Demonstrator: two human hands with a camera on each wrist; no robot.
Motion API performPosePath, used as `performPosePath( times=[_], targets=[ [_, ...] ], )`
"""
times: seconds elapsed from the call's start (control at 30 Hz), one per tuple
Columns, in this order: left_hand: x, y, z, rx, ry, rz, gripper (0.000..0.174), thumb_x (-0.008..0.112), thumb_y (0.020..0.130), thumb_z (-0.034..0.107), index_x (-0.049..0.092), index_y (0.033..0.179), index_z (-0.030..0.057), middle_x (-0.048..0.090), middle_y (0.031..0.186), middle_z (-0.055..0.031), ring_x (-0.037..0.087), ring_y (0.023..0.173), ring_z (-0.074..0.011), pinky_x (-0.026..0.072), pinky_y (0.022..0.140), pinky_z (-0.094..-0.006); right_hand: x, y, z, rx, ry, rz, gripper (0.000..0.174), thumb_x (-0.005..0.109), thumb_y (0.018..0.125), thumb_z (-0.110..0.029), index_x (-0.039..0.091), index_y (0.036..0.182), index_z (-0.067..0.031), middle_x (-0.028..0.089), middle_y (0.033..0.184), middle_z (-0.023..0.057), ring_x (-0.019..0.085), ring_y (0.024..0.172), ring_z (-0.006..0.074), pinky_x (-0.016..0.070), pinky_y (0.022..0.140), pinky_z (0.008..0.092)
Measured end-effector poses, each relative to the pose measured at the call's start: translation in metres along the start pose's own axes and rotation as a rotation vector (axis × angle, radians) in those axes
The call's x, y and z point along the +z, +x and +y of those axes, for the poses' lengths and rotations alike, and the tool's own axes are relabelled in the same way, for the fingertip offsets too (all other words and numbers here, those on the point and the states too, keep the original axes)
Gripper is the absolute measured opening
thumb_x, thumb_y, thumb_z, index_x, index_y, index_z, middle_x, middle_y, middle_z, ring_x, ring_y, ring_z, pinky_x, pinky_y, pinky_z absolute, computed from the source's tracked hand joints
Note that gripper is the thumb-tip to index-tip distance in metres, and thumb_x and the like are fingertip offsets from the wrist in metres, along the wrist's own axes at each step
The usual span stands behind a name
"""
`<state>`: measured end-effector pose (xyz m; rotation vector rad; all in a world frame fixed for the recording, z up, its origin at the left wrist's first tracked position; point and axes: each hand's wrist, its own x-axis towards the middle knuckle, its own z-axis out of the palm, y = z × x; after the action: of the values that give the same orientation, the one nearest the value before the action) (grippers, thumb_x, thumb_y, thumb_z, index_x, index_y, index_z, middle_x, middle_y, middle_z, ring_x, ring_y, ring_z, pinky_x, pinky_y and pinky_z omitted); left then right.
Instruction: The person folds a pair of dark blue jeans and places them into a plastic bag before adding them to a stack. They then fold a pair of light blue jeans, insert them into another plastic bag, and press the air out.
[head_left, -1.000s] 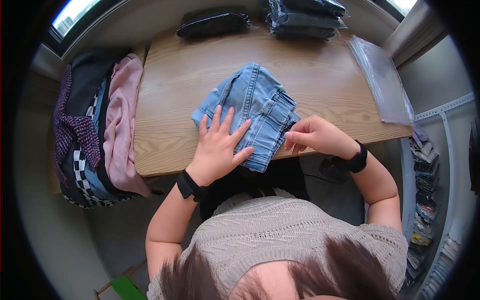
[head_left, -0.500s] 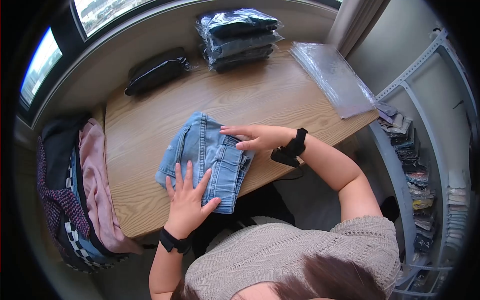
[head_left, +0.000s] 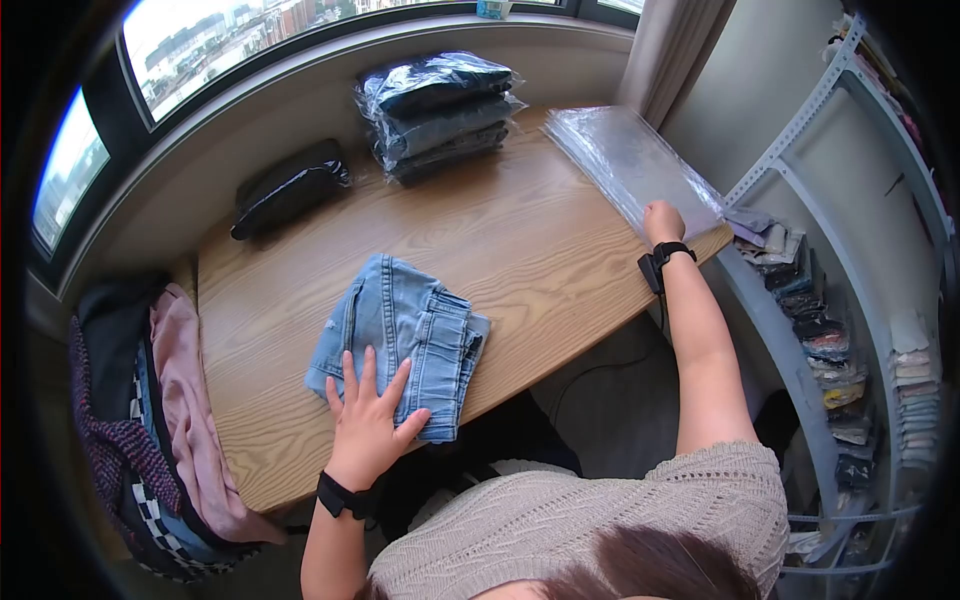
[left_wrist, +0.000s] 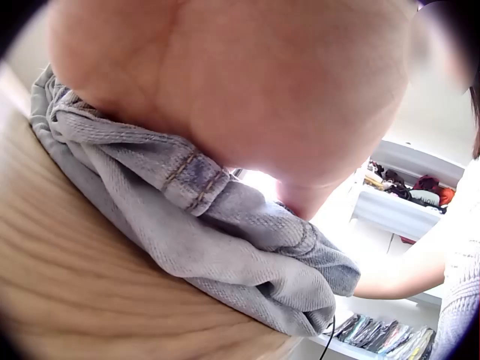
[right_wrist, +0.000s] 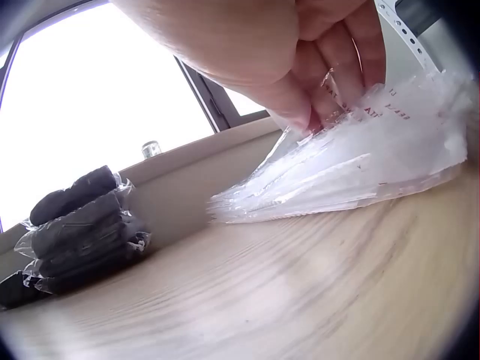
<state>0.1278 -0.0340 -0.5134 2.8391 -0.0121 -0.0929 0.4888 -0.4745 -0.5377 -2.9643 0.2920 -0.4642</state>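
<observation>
Folded light-blue denim jeans point(head_left: 385, 320), with an elastic waistband, lie near the front edge of the wooden table. My left hand point(head_left: 367, 425) rests on them with its fingers spread. In the left wrist view the palm covers the top of the folded denim point(left_wrist: 187, 225). At the table's right end lies a stack of clear plastic bags point(head_left: 625, 160). My right hand point(head_left: 663, 222) is at the near edge of that stack. The right wrist view shows its thumb and fingers pinching a lifted edge of the plastic bags point(right_wrist: 360, 165), which carry red print.
Several bagged dark garments point(head_left: 435, 115) are stacked at the back of the table point(head_left: 520, 250), beside a single dark packed bundle point(head_left: 290, 190). Clothes, a pink one point(head_left: 190, 390) among them, hang over something at the left. A metal shelf point(head_left: 810, 200) with packed garments stands at the right.
My right hand has gone from beside the waistband, over the jeans, to the plastic bags at the right, and now pinches them. The left hand stays on the jeans. The head view has turned rightward.
</observation>
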Motion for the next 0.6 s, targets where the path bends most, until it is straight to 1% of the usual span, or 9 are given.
performPosePath(
  times=[0.07, 0.17, 0.23, 0.3, 0.37, 0.4, 0.47, 0.5, 0.6],
  targets=[
    [0.005, 0.004, -0.003, 0.018, 0.010, 0.037, 0.065, 0.054, 0.085, 0.054, 0.044, 0.141, 0.0216, 0.024, 0.151, -0.0228, 0.009, 0.142, -0.0428, 0.0036, 0.109, -0.0619, -0.008, -0.005, 0.000, 0.012, 0.056, 0.063, 0.027, 0.062, 0.085, -0.030, 0.070, 0.094, -0.0059, 0.069, 0.095, 0.0164, 0.066, 0.090, 0.0363, 0.0536, 0.075, 0.0436],
    [0.007, -0.001, -0.004, 0.039, 0.020, 0.062, 0.065, 0.055, 0.084, 0.054, 0.045, 0.140, 0.0227, 0.027, 0.149, -0.0232, 0.012, 0.141, -0.0432, 0.0050, 0.109, -0.0624, -0.011, -0.016, -0.001, 0.081, 0.170, -0.017, 0.031, 0.064, 0.083, -0.033, 0.070, 0.098, -0.0070, 0.068, 0.099, 0.0161, 0.065, 0.094, 0.0354, 0.0528, 0.079, 0.0429],
    [0.006, 0.000, -0.003, 0.041, 0.019, 0.065, 0.065, 0.055, 0.085, 0.054, 0.045, 0.140, 0.0228, 0.027, 0.149, -0.0231, 0.012, 0.141, -0.0433, 0.0050, 0.109, -0.0624, 0.005, -0.009, 0.001, 0.125, 0.250, 0.155, 0.033, 0.067, 0.081, -0.035, 0.068, 0.104, -0.0100, 0.067, 0.104, 0.0168, 0.063, 0.099, 0.0340, 0.0512, 0.082, 0.0425],
    [0.007, 0.001, -0.002, 0.030, 0.026, 0.057, 0.065, 0.055, 0.085, 0.054, 0.044, 0.140, 0.0230, 0.026, 0.150, -0.0230, 0.012, 0.141, -0.0434, 0.0047, 0.109, -0.0623, 0.020, -0.001, 0.014, 0.095, 0.135, 0.107, 0.034, 0.065, 0.082, -0.033, 0.067, 0.109, -0.0131, 0.065, 0.110, 0.0166, 0.061, 0.104, 0.0329, 0.0492, 0.086, 0.0426],
    [0.008, 0.001, -0.002, 0.029, 0.028, 0.059, 0.065, 0.055, 0.085, 0.054, 0.044, 0.140, 0.0231, 0.026, 0.150, -0.0229, 0.012, 0.141, -0.0431, 0.0044, 0.109, -0.0621, 0.034, 0.012, 0.026, 0.048, 0.121, -0.108, 0.028, 0.063, 0.083, -0.031, 0.069, 0.104, -0.0133, 0.067, 0.105, 0.0156, 0.063, 0.100, 0.0337, 0.0503, 0.084, 0.0429],
    [0.008, 0.000, -0.001, 0.025, 0.031, 0.058, 0.065, 0.054, 0.085, 0.055, 0.044, 0.141, 0.0233, 0.026, 0.150, -0.0228, 0.011, 0.141, -0.0428, 0.0042, 0.109, -0.0620, 0.033, 0.012, 0.024, 0.044, 0.122, -0.111, 0.028, 0.063, 0.083, -0.031, 0.069, 0.104, -0.0133, 0.067, 0.105, 0.0156, 0.063, 0.100, 0.0337, 0.0503, 0.084, 0.0429],
    [0.003, 0.008, 0.000, 0.017, 0.016, 0.044, 0.065, 0.054, 0.086, 0.053, 0.043, 0.142, 0.0223, 0.023, 0.151, -0.0227, 0.009, 0.142, -0.0426, 0.0033, 0.110, -0.0614, 0.027, 0.021, 0.017, 0.094, 0.190, 0.010, 0.020, 0.062, 0.082, -0.026, 0.072, 0.093, -0.0119, 0.069, 0.096, 0.0149, 0.065, 0.093, 0.0347, 0.0516, 0.080, 0.0430],
    [0.002, 0.008, 0.001, 0.012, 0.000, 0.016, 0.065, 0.053, 0.087, 0.052, 0.041, 0.143, 0.0214, 0.020, 0.152, -0.0227, 0.007, 0.143, -0.0424, 0.0024, 0.110, -0.0608, 0.025, 0.021, 0.014, 0.093, 0.189, 0.005, 0.020, 0.062, 0.082, -0.026, 0.072, 0.093, -0.0119, 0.069, 0.096, 0.0149, 0.065, 0.093, 0.0347, 0.0516, 0.080, 0.0430],
    [0.000, 0.009, 0.003, 0.004, 0.008, 0.007, 0.065, 0.053, 0.087, 0.052, 0.041, 0.143, 0.0214, 0.020, 0.152, -0.0226, 0.007, 0.143, -0.0423, 0.0019, 0.110, -0.0607, 0.009, 0.018, 0.010, 0.117, 0.326, 0.210, 0.015, 0.064, 0.080, -0.022, 0.073, 0.084, -0.0113, 0.070, 0.090, 0.0144, 0.066, 0.086, 0.0347, 0.0526, 0.075, 0.0423]
  ],
)
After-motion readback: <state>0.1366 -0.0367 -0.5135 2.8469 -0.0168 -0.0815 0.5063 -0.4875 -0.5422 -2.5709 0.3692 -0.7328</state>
